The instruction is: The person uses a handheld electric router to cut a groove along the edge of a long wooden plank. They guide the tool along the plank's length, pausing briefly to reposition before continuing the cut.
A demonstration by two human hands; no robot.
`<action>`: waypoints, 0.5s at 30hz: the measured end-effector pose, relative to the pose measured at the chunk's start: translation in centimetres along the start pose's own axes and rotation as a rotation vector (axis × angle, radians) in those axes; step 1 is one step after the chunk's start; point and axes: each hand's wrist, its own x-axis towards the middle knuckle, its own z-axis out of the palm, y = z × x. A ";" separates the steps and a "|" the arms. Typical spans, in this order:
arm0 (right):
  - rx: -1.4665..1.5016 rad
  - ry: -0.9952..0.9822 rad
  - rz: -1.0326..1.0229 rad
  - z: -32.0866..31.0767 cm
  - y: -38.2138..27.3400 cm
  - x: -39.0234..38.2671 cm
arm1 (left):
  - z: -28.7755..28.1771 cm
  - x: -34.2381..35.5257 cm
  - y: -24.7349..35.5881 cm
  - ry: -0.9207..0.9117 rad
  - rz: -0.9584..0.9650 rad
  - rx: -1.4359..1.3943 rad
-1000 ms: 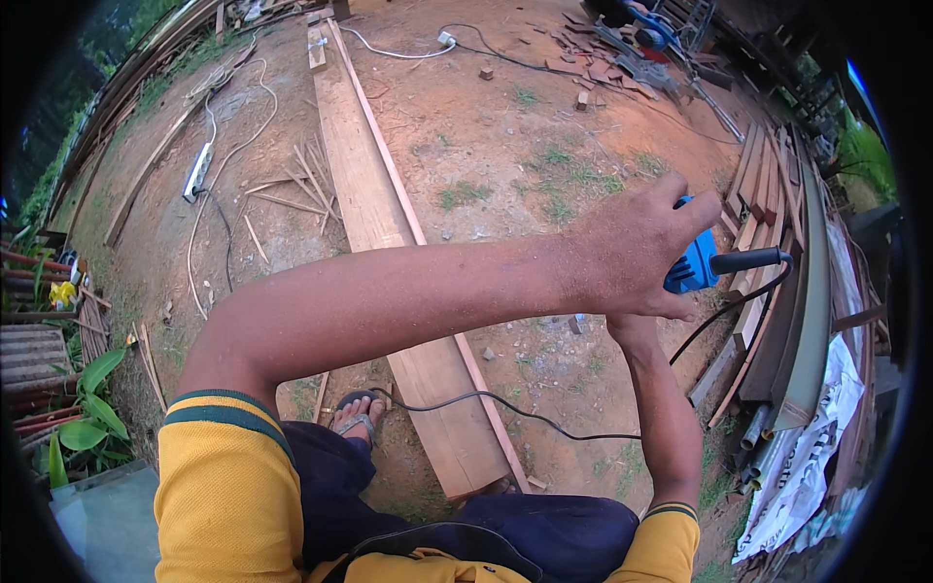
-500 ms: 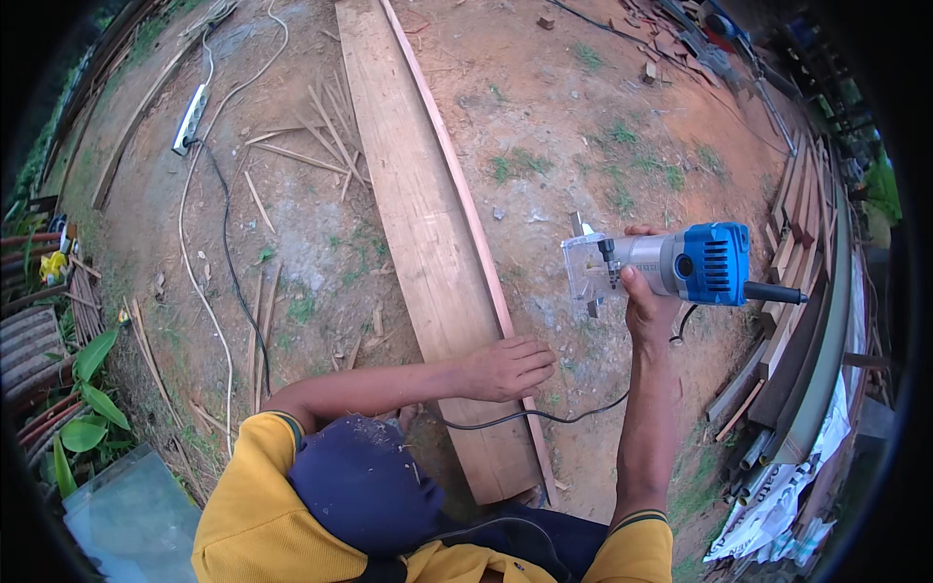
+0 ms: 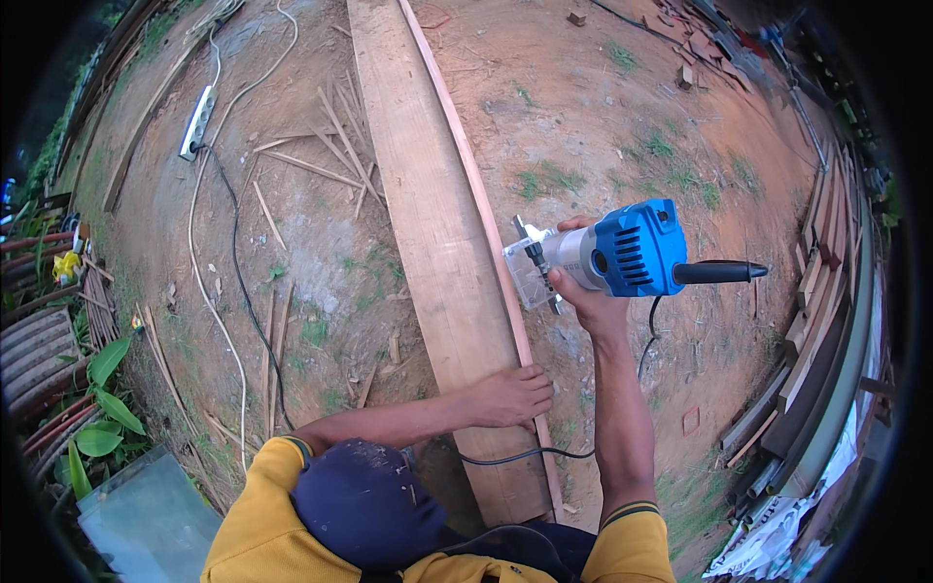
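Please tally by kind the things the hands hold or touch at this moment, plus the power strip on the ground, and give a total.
Handheld power tool, blue and silver trim router, gripped in the right hand: 1
Long pale wooden plank, with the left hand resting on it: 1
Thin wooden strip along the plank's right edge: 1
White power strip on the dirt: 1
Total: 4

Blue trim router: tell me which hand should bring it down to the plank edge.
Right. The right hand already grips the blue trim router beside the thin edging strip. The left hand is pressing on the plank, so it likely should stay there, steadying it.
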 end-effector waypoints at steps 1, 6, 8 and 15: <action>-0.012 -0.003 0.001 0.4 0.1 0.3 | 0.1 0.0 0.1 0.040 -0.004 -0.010; -0.021 0.051 0.007 2.4 0.6 0.9 | 0.7 -0.2 -0.1 0.054 -0.004 -0.044; -0.035 0.077 0.013 2.9 0.6 1.0 | 0.8 -0.3 -0.1 0.076 -0.008 -0.052; -0.062 0.078 0.030 3.3 0.5 1.8 | 0.9 -0.2 0.1 0.103 -0.026 -0.035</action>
